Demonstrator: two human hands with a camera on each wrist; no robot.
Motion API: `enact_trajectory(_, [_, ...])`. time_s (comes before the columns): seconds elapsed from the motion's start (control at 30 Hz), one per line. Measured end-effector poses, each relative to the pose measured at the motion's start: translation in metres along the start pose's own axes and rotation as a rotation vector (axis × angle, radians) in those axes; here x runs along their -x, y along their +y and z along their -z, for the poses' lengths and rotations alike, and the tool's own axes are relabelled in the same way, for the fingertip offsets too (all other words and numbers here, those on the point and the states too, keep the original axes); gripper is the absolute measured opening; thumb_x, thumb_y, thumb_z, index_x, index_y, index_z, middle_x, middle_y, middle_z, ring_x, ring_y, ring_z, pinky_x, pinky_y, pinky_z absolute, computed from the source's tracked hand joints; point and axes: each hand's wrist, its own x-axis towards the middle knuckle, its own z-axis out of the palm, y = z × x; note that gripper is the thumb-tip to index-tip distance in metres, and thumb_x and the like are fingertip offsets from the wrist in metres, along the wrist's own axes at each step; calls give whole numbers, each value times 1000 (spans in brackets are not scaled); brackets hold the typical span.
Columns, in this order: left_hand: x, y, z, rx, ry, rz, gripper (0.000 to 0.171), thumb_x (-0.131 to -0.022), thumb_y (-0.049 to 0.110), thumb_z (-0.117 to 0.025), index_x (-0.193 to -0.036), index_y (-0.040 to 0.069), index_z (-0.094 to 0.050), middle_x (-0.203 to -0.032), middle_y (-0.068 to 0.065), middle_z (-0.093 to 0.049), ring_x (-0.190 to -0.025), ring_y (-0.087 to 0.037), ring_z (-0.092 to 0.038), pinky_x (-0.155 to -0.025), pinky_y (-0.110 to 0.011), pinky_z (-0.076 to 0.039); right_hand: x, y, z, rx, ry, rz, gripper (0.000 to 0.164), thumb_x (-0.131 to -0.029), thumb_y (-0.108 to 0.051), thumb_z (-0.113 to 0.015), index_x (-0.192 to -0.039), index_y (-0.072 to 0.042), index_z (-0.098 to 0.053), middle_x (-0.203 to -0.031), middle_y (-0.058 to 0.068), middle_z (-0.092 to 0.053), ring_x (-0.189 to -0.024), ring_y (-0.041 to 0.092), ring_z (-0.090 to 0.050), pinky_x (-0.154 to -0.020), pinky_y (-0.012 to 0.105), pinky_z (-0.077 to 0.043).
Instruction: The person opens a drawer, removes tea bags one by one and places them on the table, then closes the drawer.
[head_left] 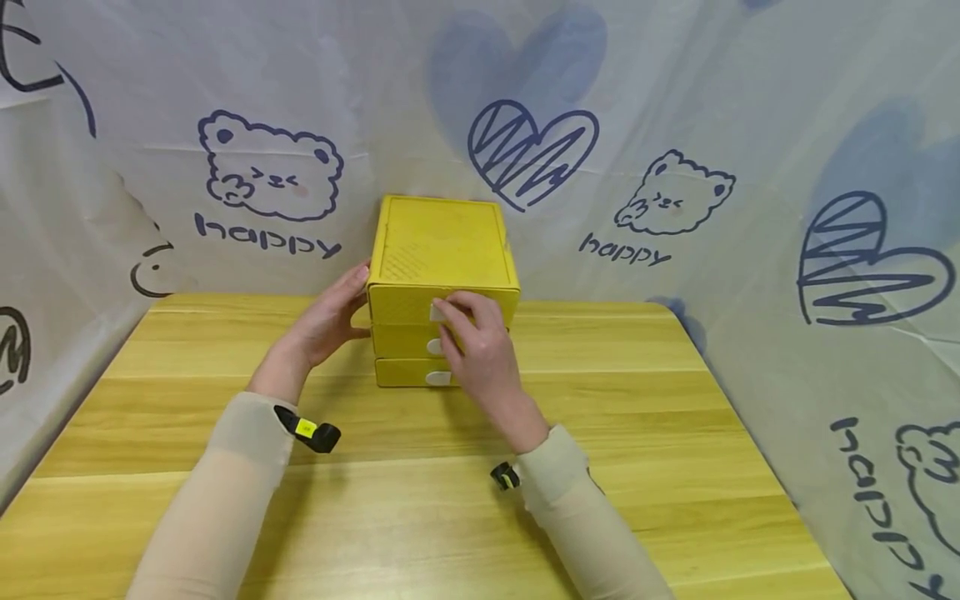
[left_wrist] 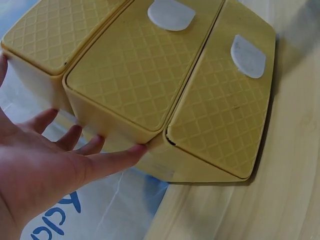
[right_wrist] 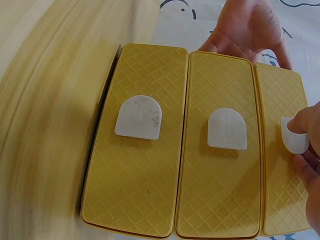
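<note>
We see the right hand (head_left: pixel 483 350) pinching the white tab (right_wrist: pixel 296 145) of the top drawer (head_left: pixel 401 306), whose front runs lengthwise from side to side. The left hand (head_left: pixel 326 323), fingers spread, touches the left side of the yellow drawer box (head_left: pixel 450 237). We find that box straight ahead, between both hands, towards the wooden table's (head_left: pixel 405 525) far edge.

From my end, the back of the yellow drawer box (head_left: pixel 442 237) is hidden, as are its drawers' insides. The right hand (head_left: pixel 483 346) covers part of the drawer fronts and the top tab (head_left: pixel 436 312). My left wrist view crops the left hand (left_wrist: pixel 45 165). The sleeves (head_left: pixel 213 500) run off the bottom; the wrist tag's (head_left: pixel 306 428) print is too small to read.
</note>
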Motion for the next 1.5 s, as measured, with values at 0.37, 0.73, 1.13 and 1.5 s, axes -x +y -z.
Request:
enact_trajectory(0.37, [-1,1,4,18,-43,15,59,-92,49,-41,-144,32,-19,-151,0,-14,-131,-19,-14,-94,-73,-19,0,0,2,-14,3,10,30,-82,-9,-64,-112,-6,-62,-109,10,-54,-100,19,-47,-86,32,-44])
enact_trajectory(0.73, [-2,0,5,17,-45,17,57,-93,48,-41,-144,33,-20,-150,0,-14,-130,-19,-15,-94,-72,-21,2,-3,7,-23,-15,21,29,-83,-10,-63,-111,-6,-63,-107,10,-55,-99,19,-47,-83,31,-44])
enact_trajectory(1.13, [0,0,6,30,-51,16,57,-94,46,-39,-145,34,-16,-152,0,-9,-131,-18,-11,-95,-72,-18,5,-10,12,-32,-32,31,31,-81,-11,-65,-112,-6,-62,-107,10,-55,-96,19,-47,-80,30,-45])
enact_trajectory(1.5, [0,-2,6,29,-53,13,57,-94,46,-39,-145,34,-15,-152,-1,-8,-132,-19,-10,-96,-72,-18,10,-16,18,-49,-22,50,32,-81,-12,-67,-112,-5,-62,-105,10,-55,-96,18,-48,-81,30,-45])
